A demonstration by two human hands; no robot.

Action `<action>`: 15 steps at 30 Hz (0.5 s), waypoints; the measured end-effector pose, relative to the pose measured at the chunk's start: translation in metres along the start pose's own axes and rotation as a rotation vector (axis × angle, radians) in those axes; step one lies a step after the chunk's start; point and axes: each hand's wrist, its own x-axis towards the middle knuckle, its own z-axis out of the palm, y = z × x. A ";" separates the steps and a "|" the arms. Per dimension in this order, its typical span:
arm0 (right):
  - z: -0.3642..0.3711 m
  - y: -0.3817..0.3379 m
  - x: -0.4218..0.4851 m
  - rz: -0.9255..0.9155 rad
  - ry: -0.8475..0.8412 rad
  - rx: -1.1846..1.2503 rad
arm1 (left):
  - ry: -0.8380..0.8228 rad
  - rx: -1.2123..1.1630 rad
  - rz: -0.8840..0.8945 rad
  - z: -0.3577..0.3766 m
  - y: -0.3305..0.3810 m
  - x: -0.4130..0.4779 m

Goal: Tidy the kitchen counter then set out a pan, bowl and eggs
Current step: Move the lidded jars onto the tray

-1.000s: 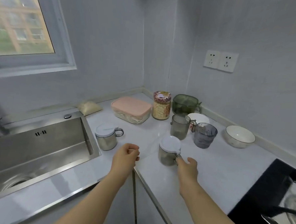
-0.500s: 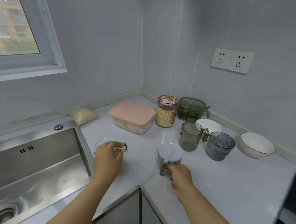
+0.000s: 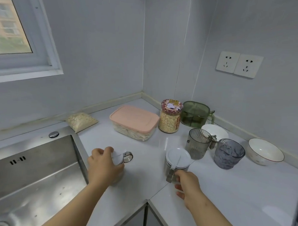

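Two small glass jars with white clamp lids stand near the counter's front corner. My left hand [image 3: 104, 166] grips the left jar [image 3: 120, 157] from above, covering most of it; its wire ring sticks out to the right. My right hand [image 3: 186, 186] pinches the metal clasp of the right jar [image 3: 177, 158], which stands upright on the counter. A white bowl [image 3: 264, 152] sits at the far right by the wall; a second white bowl [image 3: 215, 131] shows behind the cups. No pan or eggs are in view.
A pink-lidded box [image 3: 133, 122], an oat jar [image 3: 169, 116], a green lidded container [image 3: 196, 114], a grey cup [image 3: 197, 143], a dark textured cup [image 3: 228, 153] and a bag of grains [image 3: 81, 121] stand along the back. The steel sink [image 3: 27, 175] lies left.
My left hand moved from the counter onto the left jar and closed round it. My right hand stayed at the right jar's clasp. The view shifted left, away from the stove.
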 end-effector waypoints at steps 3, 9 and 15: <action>-0.002 0.002 -0.001 -0.001 -0.012 0.012 | -0.010 0.012 0.051 0.003 0.002 0.000; 0.000 0.012 -0.009 0.030 -0.071 0.044 | -0.140 -0.052 0.298 0.008 0.000 0.003; 0.008 0.013 -0.017 0.072 -0.192 0.044 | -0.239 0.180 0.549 0.006 -0.001 0.010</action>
